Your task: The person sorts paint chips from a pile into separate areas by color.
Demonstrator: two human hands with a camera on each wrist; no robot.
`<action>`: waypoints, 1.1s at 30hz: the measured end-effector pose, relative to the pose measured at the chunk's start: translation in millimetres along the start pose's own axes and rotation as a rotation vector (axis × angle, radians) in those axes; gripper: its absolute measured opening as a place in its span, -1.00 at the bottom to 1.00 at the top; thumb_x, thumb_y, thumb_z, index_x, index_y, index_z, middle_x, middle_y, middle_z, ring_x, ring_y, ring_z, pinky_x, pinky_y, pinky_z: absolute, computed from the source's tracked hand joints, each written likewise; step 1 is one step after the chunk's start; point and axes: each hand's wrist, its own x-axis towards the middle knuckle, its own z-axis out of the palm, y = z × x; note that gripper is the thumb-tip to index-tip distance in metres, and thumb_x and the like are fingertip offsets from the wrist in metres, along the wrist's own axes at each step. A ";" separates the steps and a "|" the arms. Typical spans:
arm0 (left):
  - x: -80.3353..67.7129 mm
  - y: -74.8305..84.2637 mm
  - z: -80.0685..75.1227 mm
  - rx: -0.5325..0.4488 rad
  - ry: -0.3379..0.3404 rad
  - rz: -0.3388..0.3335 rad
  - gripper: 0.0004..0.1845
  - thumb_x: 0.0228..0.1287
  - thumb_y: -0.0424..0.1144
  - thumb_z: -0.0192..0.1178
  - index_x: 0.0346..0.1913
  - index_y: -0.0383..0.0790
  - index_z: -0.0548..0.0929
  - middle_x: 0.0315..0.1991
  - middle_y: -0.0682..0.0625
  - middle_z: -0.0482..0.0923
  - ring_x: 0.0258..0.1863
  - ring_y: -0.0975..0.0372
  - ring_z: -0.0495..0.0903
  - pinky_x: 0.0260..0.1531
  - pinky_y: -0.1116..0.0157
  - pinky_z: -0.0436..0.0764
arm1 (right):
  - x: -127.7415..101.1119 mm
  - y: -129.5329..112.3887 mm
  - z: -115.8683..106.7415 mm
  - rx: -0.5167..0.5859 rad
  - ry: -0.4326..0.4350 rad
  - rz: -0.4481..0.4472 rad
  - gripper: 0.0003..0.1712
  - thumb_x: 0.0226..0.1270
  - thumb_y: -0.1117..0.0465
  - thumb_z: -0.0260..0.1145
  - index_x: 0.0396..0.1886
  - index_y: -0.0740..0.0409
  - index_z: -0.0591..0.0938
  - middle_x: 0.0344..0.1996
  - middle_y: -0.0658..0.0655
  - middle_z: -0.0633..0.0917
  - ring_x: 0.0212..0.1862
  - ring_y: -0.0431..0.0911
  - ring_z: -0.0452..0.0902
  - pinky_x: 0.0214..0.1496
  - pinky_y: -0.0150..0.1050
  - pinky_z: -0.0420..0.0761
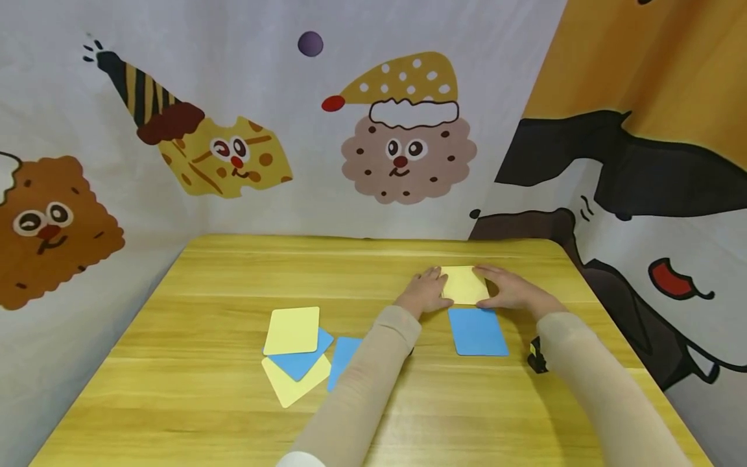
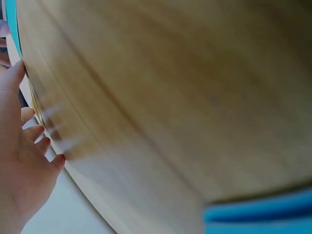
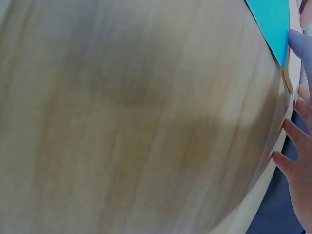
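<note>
Pressing both flat, straight-fingered hands, my left hand [image 1: 424,293] and right hand [image 1: 509,289], against the pale yellow square card [image 1: 463,285] lying just beyond the blue square card [image 1: 478,331] on the wooden desk [image 1: 233,272], I am risking sliding it crooked by pushing unevenly.

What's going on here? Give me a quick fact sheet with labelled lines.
Left hand: fingers rest on the left edge of the yellow card
Right hand: fingers rest on the card's right edge
Blue card: flat, just in front of the yellow one
Card pile: yellow and blue cards overlapping, to the left
Surface: wooden table
</note>
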 end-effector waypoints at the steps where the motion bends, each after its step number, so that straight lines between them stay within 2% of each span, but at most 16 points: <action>1: 0.3 0.0 0.6 0.002 -0.002 -0.001 -0.20 0.38 0.27 -0.08 0.51 -0.10 0.09 0.51 -0.05 -0.08 0.47 0.17 -0.10 0.36 0.15 0.06 | 0.1 0.7 0.6 0.002 -0.004 0.001 0.16 0.07 -0.33 0.36 0.50 0.19 0.12 0.43 0.35 0.12 0.38 0.33 0.03 0.26 0.34 0.11; 8: 2.2 -1.1 2.3 -0.052 -0.004 -0.010 -0.19 0.37 0.27 -0.07 0.52 -0.10 0.06 0.52 -0.04 -0.11 0.47 0.17 -0.12 0.37 0.19 0.01 | 1.5 -0.5 2.8 -0.010 -0.012 0.024 0.16 0.07 -0.36 0.34 0.51 0.14 0.12 0.43 0.32 0.12 0.38 0.33 0.01 0.26 0.36 0.08; 17: 1.7 -0.5 4.4 -0.104 -0.005 -0.035 -0.18 0.35 0.26 -0.03 0.50 -0.14 0.09 0.52 -0.06 -0.13 0.47 0.16 -0.11 0.38 0.21 -0.03 | 2.6 -4.7 5.0 -0.016 -0.010 0.029 0.09 0.13 -0.29 0.33 0.50 0.15 0.14 0.44 0.32 0.13 0.40 0.32 -0.02 0.26 0.37 0.06; 22: -1.6 -3.0 3.1 -0.126 -0.002 -0.026 -0.17 0.36 0.26 -0.03 0.50 -0.15 0.08 0.52 -0.07 -0.14 0.47 0.16 -0.11 0.38 0.21 -0.03 | 2.5 -6.5 6.1 0.015 0.005 0.050 0.08 0.15 -0.28 0.32 0.51 0.15 0.12 0.45 0.31 0.08 0.40 0.32 -0.04 0.25 0.39 0.05; 26: -5.8 -6.9 -1.6 -0.151 0.007 0.000 -0.17 0.37 0.24 -0.04 0.51 -0.17 0.07 0.52 -0.09 -0.14 0.47 0.14 -0.13 0.38 0.23 -0.05 | -1.4 -8.8 4.5 0.045 0.054 0.064 0.08 0.16 -0.28 0.32 0.51 0.13 0.10 0.46 0.30 0.07 0.40 0.31 -0.04 0.24 0.40 0.06; 33: -16.5 -11.0 -19.4 -0.107 0.068 0.052 -0.18 0.36 0.24 -0.02 0.49 -0.21 0.11 0.49 -0.08 -0.02 0.46 0.12 -0.08 0.38 0.23 -0.01 | -10.2 -20.5 7.8 0.048 0.183 -0.002 0.06 0.15 -0.24 0.36 0.48 0.20 0.16 0.43 0.30 0.16 0.39 0.30 0.03 0.23 0.39 0.09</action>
